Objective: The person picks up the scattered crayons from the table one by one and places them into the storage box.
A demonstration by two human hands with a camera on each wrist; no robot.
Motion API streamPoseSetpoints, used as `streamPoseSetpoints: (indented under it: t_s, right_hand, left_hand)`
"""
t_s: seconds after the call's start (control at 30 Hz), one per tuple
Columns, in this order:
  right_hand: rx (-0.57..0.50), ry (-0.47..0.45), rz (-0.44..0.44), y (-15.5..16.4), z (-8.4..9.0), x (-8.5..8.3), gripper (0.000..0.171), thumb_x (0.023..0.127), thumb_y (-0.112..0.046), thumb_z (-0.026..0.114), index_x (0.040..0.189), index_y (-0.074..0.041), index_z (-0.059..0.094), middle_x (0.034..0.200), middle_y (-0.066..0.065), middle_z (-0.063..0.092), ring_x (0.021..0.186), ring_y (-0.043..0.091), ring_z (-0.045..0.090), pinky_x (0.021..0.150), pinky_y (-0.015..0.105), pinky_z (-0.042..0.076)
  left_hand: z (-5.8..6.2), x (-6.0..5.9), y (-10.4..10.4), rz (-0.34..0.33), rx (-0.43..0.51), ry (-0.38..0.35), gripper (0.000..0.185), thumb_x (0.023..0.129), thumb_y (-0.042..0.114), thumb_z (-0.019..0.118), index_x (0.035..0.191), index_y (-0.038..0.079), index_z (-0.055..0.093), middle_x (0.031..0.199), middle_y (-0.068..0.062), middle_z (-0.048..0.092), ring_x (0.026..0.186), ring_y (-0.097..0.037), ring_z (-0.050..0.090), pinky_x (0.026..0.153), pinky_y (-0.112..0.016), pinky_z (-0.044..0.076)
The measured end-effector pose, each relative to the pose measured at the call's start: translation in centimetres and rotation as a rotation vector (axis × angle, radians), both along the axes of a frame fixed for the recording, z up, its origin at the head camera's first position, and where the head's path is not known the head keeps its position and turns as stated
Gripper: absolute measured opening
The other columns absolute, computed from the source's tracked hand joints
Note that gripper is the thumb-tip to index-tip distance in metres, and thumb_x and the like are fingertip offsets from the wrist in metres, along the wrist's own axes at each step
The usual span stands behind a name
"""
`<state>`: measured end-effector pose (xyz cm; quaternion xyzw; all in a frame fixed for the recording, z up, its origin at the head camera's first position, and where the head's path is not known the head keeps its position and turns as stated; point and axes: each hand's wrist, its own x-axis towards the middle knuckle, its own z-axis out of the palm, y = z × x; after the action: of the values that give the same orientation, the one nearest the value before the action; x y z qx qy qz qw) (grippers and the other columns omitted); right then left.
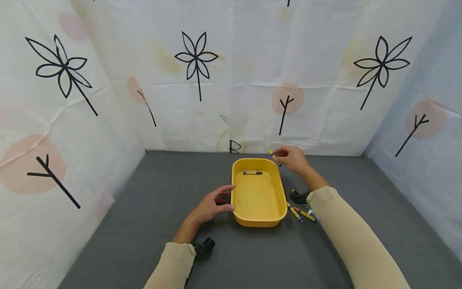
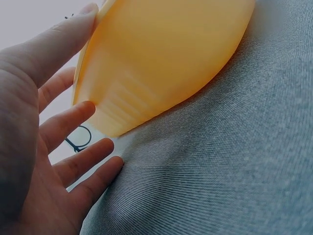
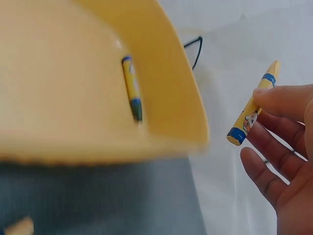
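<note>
A yellow plastic tray [image 1: 258,200] stands on the grey table. My left hand [image 1: 210,206] is at its left side, fingers spread and loosely bent; in the left wrist view the thumb [image 2: 63,41] reaches the rim. Beyond the tray's far right corner, my right hand [image 1: 293,159] pinches a yellow crayon [image 3: 255,105] between thumb and fingers, raised above rim height and tilted. Inside the tray, near its far end, lies a crayon [image 1: 252,173] with a yellow wrapper and dark tip, also visible in the right wrist view.
Several crayons lie on the table right of the tray, among them a yellow-wrapped crayon [image 1: 295,213] and an orange-tipped crayon [image 1: 306,215]; the right wrist and sleeve [image 1: 346,224] partly cover the group. A patterned white cloth [image 1: 249,116] hangs behind the table and at both sides.
</note>
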<state>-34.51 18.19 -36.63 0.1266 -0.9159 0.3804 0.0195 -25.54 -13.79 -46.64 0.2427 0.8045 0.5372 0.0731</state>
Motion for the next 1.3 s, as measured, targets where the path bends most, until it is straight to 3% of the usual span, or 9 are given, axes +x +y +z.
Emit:
streamPoseSetpoints:
  t_s: [0.27,0.47,0.63,1.1,1.3]
  right_hand:
    - [0.061,0.002,0.091,-3.6,-0.4,-0.8,0.020,0.094,-0.006,0.064,0.114,-0.001,0.068,0.106,0.014,0.066,0.092,0.028,0.063,0.080,0.040,0.053]
    - [0.132,-0.010,0.132,-5.4,-1.8,-1.3,0.016,0.093,-0.005,0.064,0.108,-0.005,0.069,0.105,0.010,0.066,0.096,0.026,0.061,0.083,0.039,0.053]
    - [0.210,-0.019,0.155,-6.2,-2.8,-2.0,0.012,0.091,-0.003,0.067,0.102,-0.005,0.071,0.097,0.008,0.067,0.090,0.024,0.060,0.080,0.037,0.052]
    - [0.304,-0.101,0.153,-7.8,-4.2,-1.7,0.023,0.088,0.005,0.063,0.104,-0.007,0.075,0.101,0.006,0.067,0.094,0.024,0.059,0.086,0.037,0.051]
    - [0.320,-0.067,0.157,-8.1,-3.9,-1.7,0.022,0.089,0.001,0.064,0.107,-0.006,0.074,0.102,0.007,0.066,0.094,0.024,0.058,0.086,0.039,0.050]
  left_hand:
    - [0.4,0.2,0.0,0.000,-0.017,0.014,0.065,0.087,0.030,0.075,0.145,0.024,0.047,0.147,-0.003,0.044,0.128,-0.029,0.047,0.104,-0.048,0.039]
    - [0.6,0.3,0.0,0.002,-0.013,0.010,0.063,0.088,0.028,0.074,0.145,0.022,0.047,0.146,-0.005,0.045,0.128,-0.029,0.047,0.104,-0.048,0.039]
    - [0.5,0.2,0.0,-0.009,-0.004,0.020,0.063,0.089,0.027,0.073,0.145,0.021,0.047,0.146,-0.006,0.045,0.128,-0.031,0.046,0.104,-0.049,0.040]
    - [0.3,0.3,0.2,-0.015,-0.008,0.028,0.064,0.087,0.032,0.074,0.145,0.022,0.047,0.146,-0.005,0.045,0.127,-0.028,0.048,0.104,-0.047,0.040]
    - [0.3,0.3,-0.1,-0.006,-0.005,0.023,0.064,0.087,0.033,0.074,0.145,0.022,0.047,0.146,-0.005,0.045,0.127,-0.029,0.047,0.104,-0.047,0.040]
